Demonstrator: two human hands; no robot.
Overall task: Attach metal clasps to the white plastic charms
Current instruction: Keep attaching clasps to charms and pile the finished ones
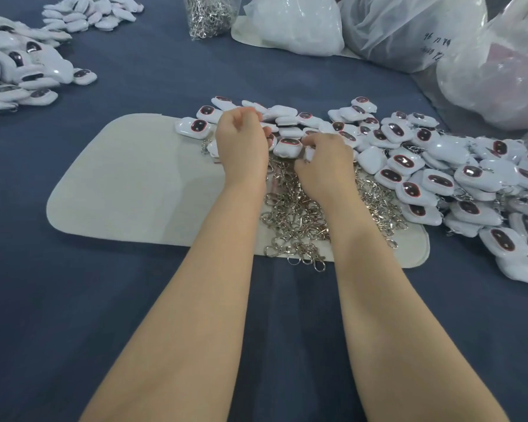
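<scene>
A heap of white plastic charms (409, 166) with dark oval faces runs from the middle to the right edge. In front of it, loose metal clasps (299, 217) lie piled on a pale mat (128, 190). My left hand (241, 138) sits at the heap's left end, its fingers curled down among the charms, seemingly around one; the palm hides the grip. My right hand (326, 162) is just right of it, over the clasps. It pinches a small white charm (309, 153) between thumb and fingers.
More white charms lie in piles at the far left (22, 74) and top left (92, 13). A clear bag of clasps (208, 16) stands at the top middle. Large plastic bags (409, 28) crowd the top right. Dark blue cloth (153, 71) covers the table.
</scene>
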